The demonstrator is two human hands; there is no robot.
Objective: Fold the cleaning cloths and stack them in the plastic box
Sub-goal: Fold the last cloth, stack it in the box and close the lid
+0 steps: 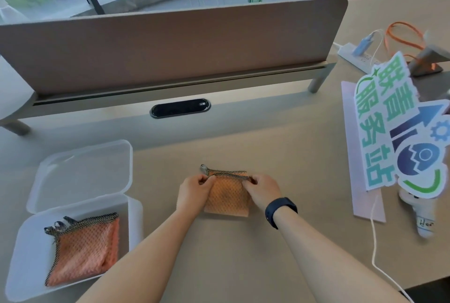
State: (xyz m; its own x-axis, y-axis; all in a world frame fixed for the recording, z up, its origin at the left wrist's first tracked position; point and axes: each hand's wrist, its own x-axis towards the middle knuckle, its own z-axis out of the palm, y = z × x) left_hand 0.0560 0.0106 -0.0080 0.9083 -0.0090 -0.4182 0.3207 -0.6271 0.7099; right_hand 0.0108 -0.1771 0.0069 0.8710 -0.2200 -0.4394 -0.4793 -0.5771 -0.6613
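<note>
So both hands are on the orange cleaning cloth [227, 196] in the middle of the surface [292, 168]. It's already folded down to a small square, lying flat, with the black-and-white checkered trim and its little hanging loop along the far edge. The left hand [194, 191] pinches the far left corner right by the loop, fingers curled onto the trim, and the right hand [261, 191], the one with the dark smartwatch [280, 210] on its wrist, pinches the far right corner the same way. Looks to me like the fold is basically done and this is the squaring-up bit, lining the edges so the layers sit flush.

The clear plastic box [22, 254] is off to the left, near the front edge, lid [82, 171] flipped open behind it. There's at least one folded orange cloth [82, 251] in there already, same trim, lying a bit crooked toward the right side of the box. Can't tell if it's one or more stacked.

Next move, I'd guess: keep hold of both corners so it doesn't unfold, lift, carry it left and set it on top of the one in the box. The tricky part is that soft fabric flops open if you only grab one layer, so the pinch needs to catch all the layers.
</note>
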